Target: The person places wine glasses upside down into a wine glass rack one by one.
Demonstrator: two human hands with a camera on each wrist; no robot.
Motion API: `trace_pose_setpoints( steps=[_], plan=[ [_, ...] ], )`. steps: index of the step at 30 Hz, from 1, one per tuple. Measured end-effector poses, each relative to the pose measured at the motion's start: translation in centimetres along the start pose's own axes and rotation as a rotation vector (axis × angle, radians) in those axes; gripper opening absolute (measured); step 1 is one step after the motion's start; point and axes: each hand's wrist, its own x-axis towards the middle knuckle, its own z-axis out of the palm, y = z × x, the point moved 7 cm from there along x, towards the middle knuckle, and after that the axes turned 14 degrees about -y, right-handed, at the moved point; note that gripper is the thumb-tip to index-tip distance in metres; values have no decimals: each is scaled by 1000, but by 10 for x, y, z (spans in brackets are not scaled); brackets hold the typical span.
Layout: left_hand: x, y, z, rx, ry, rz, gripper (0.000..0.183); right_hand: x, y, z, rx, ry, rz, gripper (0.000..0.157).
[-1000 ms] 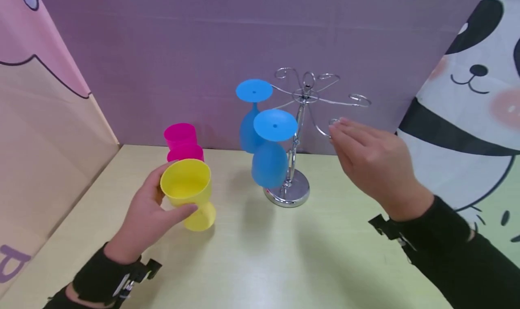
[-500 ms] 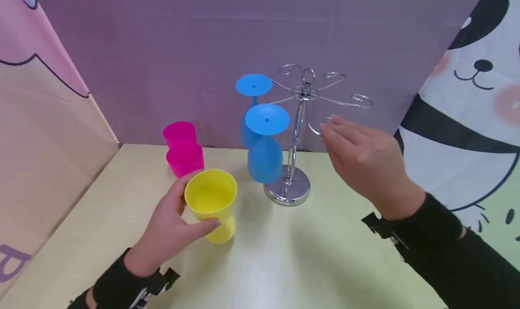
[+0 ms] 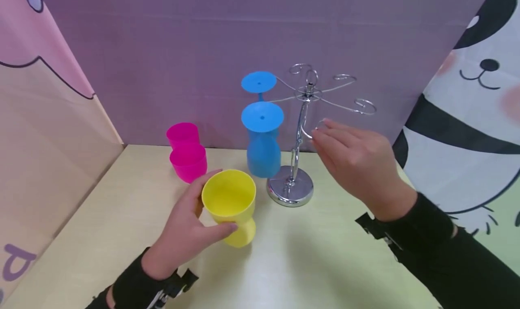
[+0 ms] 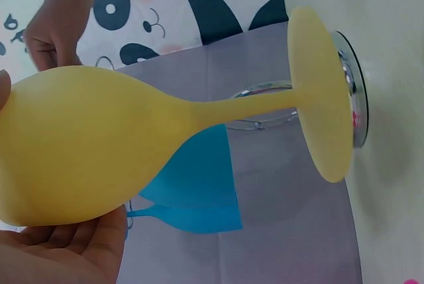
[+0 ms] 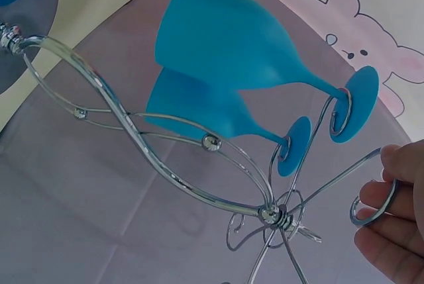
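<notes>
My left hand (image 3: 191, 230) grips a yellow plastic goblet (image 3: 229, 196) round its bowl, fingers behind and thumb in front. It is upright, and its stem and foot (image 4: 321, 95) show in the left wrist view. My right hand (image 3: 357, 164) pinches the curled end of one arm (image 5: 374, 211) of a chrome stemware rack (image 3: 299, 133). Two blue goblets (image 3: 263, 157) hang upside down from neighbouring rack arms, their feet resting in the wire loops (image 5: 341, 113). In the head view the nearer blue goblet overlaps the farther one.
Two magenta goblets (image 3: 188, 162) stand at the back left of the pale table (image 3: 134, 200). The rack's round chrome base (image 3: 290, 187) rests near the purple backdrop (image 3: 195, 65). Several bare rack arms fan out at the back and right. Patterned cloths (image 3: 467, 155) flank both sides.
My left hand has carried the yellow goblet rightward and toward me. My right hand has moved slightly left with the rack arm, and the rack has turned, bringing the blue goblets into line.
</notes>
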Motion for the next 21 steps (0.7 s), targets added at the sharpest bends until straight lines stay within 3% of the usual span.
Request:
trace_pose_setpoints(
  steps=[5,11,21],
  plan=[
    [-3,0,7,-33,13,-43,93,4,-3,2,8,-16,6,29],
    [-4,1,20,-60,-15,-94,93,8,-9,3,15,23,12,35],
    [5,9,40,-73,-82,-31,90,10,-13,10,35,54,81,28]
  ],
)
